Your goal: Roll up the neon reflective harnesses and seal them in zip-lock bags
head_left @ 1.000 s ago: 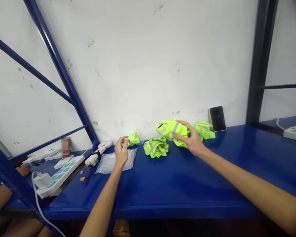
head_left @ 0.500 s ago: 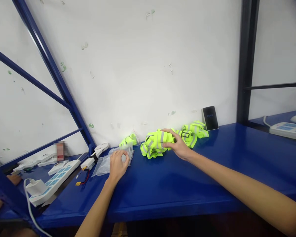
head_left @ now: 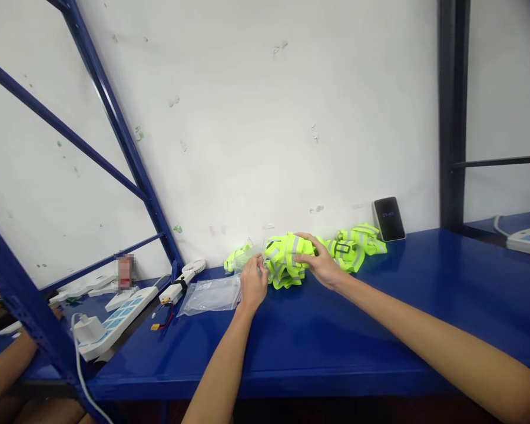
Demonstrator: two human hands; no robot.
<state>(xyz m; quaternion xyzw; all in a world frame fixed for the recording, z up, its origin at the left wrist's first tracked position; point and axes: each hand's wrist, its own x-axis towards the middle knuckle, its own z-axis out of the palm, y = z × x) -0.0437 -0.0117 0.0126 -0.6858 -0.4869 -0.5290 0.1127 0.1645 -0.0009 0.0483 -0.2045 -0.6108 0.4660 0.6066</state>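
Bright yellow-green straps with grey reflective bands lie bunched on a blue table (head_left: 300, 377). My right hand (head_left: 320, 262) grips the near bundle (head_left: 287, 259) from its right side. At that bundle's left edge, my left hand (head_left: 254, 280) is closed on a clear plastic bag, part of which shows between hand and bundle. Another clear bag (head_left: 209, 295) lies flat just left of my left hand. A second strap bundle (head_left: 357, 244) rests further right, and a smaller yellow-green piece (head_left: 237, 258) sits behind my left hand, partly under clear plastic.
A black-screened device (head_left: 388, 219) leans on the wall at the right. Left on the table are a small white fan (head_left: 194, 268) and a white pack with wires (head_left: 171, 294). Beyond the blue frame are a power strip (head_left: 119, 324) and another person's arm (head_left: 13, 365).
My left hand has moved right, from over the clear bags to the bundle's left edge, with a bag in its fingers. The view has shifted slightly, and the other person's arm shows more.
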